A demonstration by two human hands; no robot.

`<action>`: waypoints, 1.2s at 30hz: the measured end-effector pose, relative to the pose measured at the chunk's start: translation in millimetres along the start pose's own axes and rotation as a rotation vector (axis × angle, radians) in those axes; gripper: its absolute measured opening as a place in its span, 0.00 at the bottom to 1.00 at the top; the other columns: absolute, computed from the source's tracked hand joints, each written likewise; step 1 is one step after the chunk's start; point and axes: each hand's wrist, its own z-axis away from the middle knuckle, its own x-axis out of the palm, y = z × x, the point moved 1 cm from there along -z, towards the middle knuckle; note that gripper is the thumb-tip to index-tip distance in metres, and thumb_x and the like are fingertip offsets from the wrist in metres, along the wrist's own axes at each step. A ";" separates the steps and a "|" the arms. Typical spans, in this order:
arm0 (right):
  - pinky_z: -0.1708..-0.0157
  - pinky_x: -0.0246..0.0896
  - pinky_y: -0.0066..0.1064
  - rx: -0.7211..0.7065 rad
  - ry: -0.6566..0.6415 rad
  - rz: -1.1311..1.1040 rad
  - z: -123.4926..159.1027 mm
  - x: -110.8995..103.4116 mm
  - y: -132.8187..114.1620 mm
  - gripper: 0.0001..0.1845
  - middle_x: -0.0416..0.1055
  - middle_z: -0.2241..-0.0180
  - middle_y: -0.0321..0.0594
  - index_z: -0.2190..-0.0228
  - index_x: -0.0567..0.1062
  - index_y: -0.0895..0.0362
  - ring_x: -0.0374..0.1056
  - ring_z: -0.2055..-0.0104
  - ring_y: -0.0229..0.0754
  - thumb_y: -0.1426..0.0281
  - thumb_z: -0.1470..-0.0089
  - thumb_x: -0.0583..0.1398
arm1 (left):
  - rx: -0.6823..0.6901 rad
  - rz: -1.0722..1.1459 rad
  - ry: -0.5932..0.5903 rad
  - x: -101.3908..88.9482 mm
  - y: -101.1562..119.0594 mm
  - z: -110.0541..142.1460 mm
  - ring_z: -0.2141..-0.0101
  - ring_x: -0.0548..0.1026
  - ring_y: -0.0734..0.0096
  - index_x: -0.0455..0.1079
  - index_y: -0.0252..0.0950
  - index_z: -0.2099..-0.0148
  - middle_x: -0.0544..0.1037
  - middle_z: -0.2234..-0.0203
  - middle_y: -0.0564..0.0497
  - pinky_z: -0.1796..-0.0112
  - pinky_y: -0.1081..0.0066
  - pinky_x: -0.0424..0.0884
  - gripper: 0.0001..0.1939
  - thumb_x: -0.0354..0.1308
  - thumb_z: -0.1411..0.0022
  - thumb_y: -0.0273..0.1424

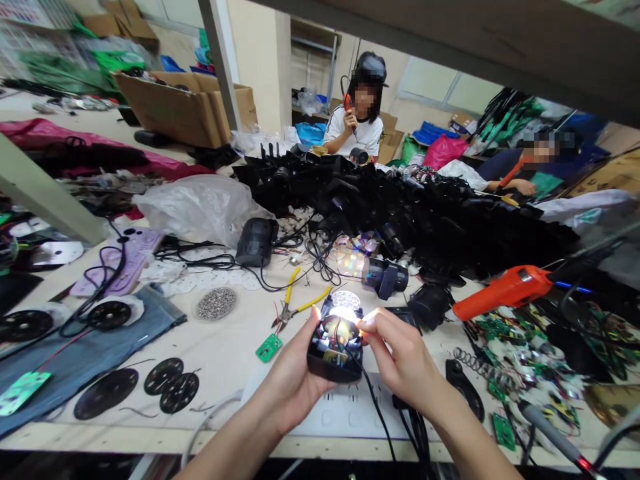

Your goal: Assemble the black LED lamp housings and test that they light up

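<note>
My left hand (297,370) is wrapped round a small black lamp housing (334,363), which is open so that wires and a brightly lit part show inside. At the housing's right edge, the thumb and fingers of my right hand (397,353) are pinched together by the glare; what they grip there is too bright to make out. A black cable (373,397) runs down from the housing. Just beyond it lie yellow-handled cutters (295,303), and a green circuit board (269,348) with a red wire rests left of my left hand.
An orange tool (505,292) and a heap of circuit boards (530,360) lie at right. A soldering iron (555,433) is near the front edge. Black discs (170,383) and a dish of small metal pieces (216,304) are left. Two people sit beyond a black heap (350,190).
</note>
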 end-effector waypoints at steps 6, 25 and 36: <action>0.69 0.57 0.27 0.024 -0.001 -0.049 3.0 0.4 6.2 0.11 0.61 0.69 0.37 0.64 0.67 0.57 0.61 0.68 0.38 0.83 0.41 0.49 | -0.008 -0.035 -0.037 -0.7 -0.9 -2.5 0.76 0.78 0.61 0.72 0.29 0.57 0.82 0.73 0.41 0.74 0.60 0.78 0.21 0.46 0.30 0.41; 0.73 0.48 0.28 -0.062 -0.020 0.006 0.0 4.2 0.6 0.12 0.56 0.71 0.35 0.68 0.63 0.56 0.55 0.72 0.37 0.84 0.44 0.49 | -0.021 -0.045 0.047 -2.0 0.5 -3.6 0.76 0.79 0.63 0.74 0.29 0.62 0.81 0.75 0.44 0.72 0.62 0.78 0.11 0.60 0.38 0.34; 0.71 0.54 0.28 -0.048 0.043 -0.041 3.8 4.5 4.6 0.13 0.61 0.70 0.37 0.63 0.68 0.57 0.60 0.70 0.39 0.83 0.44 0.49 | 0.016 -0.054 0.048 2.2 -1.3 -1.8 0.77 0.78 0.65 0.75 0.29 0.64 0.81 0.75 0.44 0.74 0.66 0.77 0.10 0.58 0.37 0.32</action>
